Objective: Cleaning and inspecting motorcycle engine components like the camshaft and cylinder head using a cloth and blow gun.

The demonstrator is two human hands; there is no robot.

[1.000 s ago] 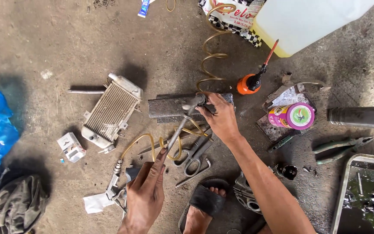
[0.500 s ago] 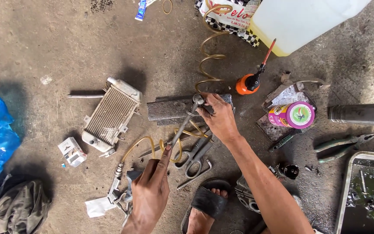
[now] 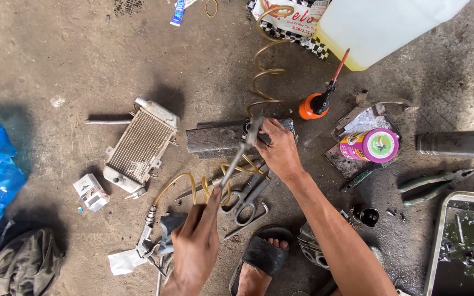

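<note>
A long metal tool (image 3: pixel 236 159) is slanting down onto a grey metal bar (image 3: pixel 220 137) lying on the concrete floor (image 3: pixel 56 55). The left hand (image 3: pixel 196 249) is clamping the tool's lower end with fingers closed, while the right hand (image 3: pixel 276 149) is gripping its top against the bar. The tip could slip off and strike the fingers, since the bar is sitting loose. Scissors (image 3: pixel 248 198) and yellow tubing (image 3: pixel 193 183) are lying close by, a radiator (image 3: pixel 141 147) farther left.

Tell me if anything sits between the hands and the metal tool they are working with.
Nothing visible does. The left hand grips the low end of the metal tool, and the right hand holds its top against the metal block.
</note>
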